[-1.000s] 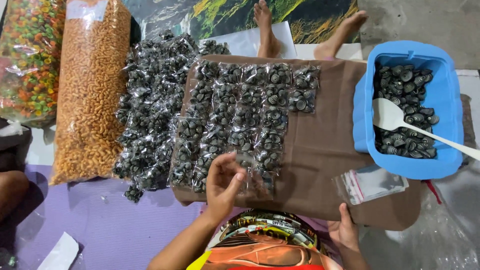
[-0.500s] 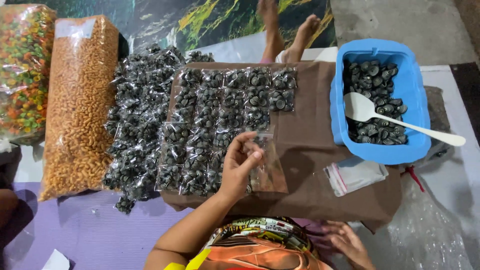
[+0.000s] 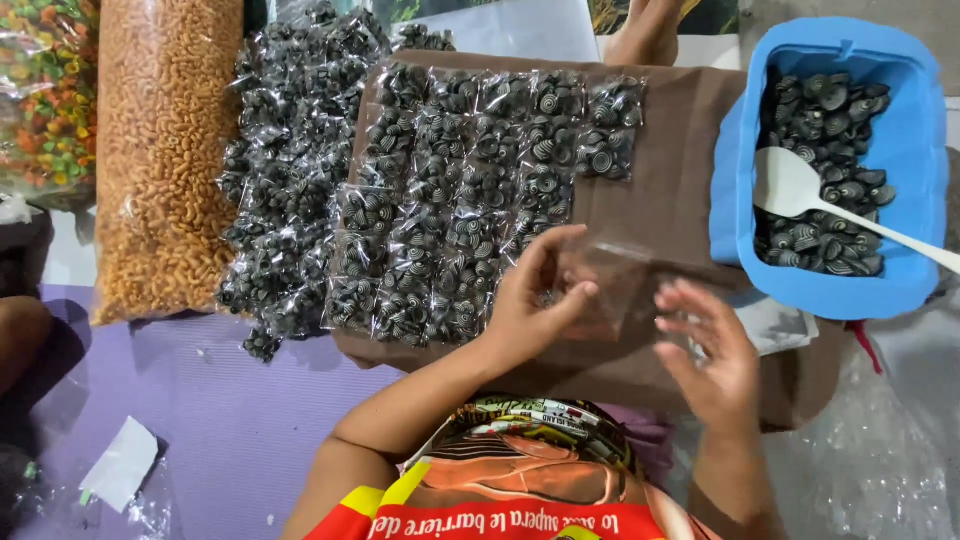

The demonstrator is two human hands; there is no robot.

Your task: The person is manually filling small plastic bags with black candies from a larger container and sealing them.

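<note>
Orange and green snacks sit in a clear sack [image 3: 45, 95] at the far left, and next to it stands a tall bag of orange curls [image 3: 165, 150]. Moving right, a loose heap of small sealed packets [image 3: 285, 170] of black-and-white spiral sweets spills off the edge of the brown cardboard sheet [image 3: 680, 130], where more packets lie in neat rows [image 3: 480, 190]. Now to the hands. The left hand [image 3: 530, 300] pinches the near corner of an empty clear plastic pouch [image 3: 610, 285] between thumb and fingers, holding it just above the cardboard. The right hand [image 3: 705, 350] is spread, fingers loose, just beside the pouch's right edge; whether it touches the film I cannot tell. Further right, the blue tub [image 3: 925, 170] holds loose spiral sweets with a white spoon [image 3: 800, 190] resting in them, handle pointing out over the rim.

The risk here: that film is thin and slippery, held by one pinch only. A slack grip could let it drop or fold shut. An elbow swung left could scatter the tidy rows, and a knock on the spoon handle could tip sweets out of the tub.
</note>
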